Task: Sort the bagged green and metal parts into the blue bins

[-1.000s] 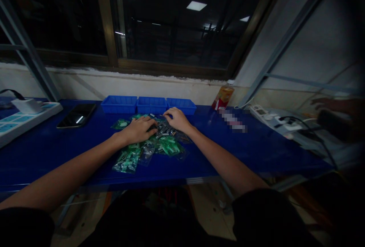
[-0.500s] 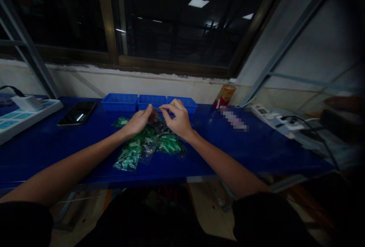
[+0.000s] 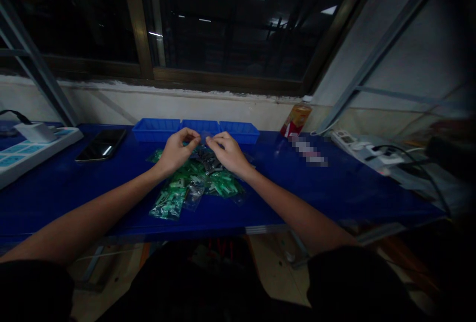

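Between my two hands, above the pile, a small clear plastic bag is pinched at both sides. My left hand has its fingertips closed on the bag's left side, and my right hand has thumb and finger closed on its right side. Beneath them lies a pile of clear bags with green pieces, spread on the blue table. Several dark parts sit on the pile, partly hidden by my hands.
Three blue trays stand in a row against the wall. A phone and a white power strip lie at the left. Toward the right are a bottle with a red label, a blurred-out item and another power strip.
Both hands now pinch the clear bag between them. My left hand's fingers have curled inward, and my right hand has turned slightly. The view has shifted a little.
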Action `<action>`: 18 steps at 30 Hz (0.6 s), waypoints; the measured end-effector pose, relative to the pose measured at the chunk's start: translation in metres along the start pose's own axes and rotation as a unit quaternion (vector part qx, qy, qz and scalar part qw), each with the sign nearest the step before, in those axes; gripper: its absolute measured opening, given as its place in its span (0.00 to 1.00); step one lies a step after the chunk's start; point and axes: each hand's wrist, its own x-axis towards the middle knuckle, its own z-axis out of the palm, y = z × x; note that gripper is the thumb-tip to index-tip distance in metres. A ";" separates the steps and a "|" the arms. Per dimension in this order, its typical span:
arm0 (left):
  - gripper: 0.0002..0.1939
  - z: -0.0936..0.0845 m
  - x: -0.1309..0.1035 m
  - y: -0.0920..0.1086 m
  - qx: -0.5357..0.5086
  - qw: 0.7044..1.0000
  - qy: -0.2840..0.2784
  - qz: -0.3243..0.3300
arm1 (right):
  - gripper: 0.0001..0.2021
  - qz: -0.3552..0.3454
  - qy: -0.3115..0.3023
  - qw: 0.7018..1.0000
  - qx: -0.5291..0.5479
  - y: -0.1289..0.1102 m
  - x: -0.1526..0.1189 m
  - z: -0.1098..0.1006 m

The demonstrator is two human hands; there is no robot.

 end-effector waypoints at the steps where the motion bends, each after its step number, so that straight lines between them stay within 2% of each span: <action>1: 0.07 0.000 -0.001 0.002 0.043 0.999 -0.008 0.024 | 0.19 0.021 -0.009 1.000 0.014 0.002 0.001 0.002; 3: 0.06 0.001 -0.004 0.004 0.116 0.991 -0.023 0.056 | 0.22 0.043 -0.031 0.998 0.033 0.004 0.001 0.004; 6: 0.06 0.002 -0.006 0.007 0.175 0.980 -0.045 0.081 | 0.19 0.036 -0.057 0.997 0.043 0.004 0.000 0.005; 11: 0.08 0.003 -0.006 0.004 0.174 0.981 -0.061 0.066 | 0.11 0.023 -0.025 0.999 0.035 -0.002 -0.001 0.003; 15: 0.12 0.005 -0.004 0.002 0.084 0.995 -0.053 -0.015 | 0.09 0.025 0.002 0.999 0.022 -0.003 -0.002 0.004; 18: 0.18 0.006 -0.003 0.004 -0.009 0.990 -0.020 -0.137 | 0.07 -0.002 0.020 1.000 0.003 -0.001 -0.004 0.004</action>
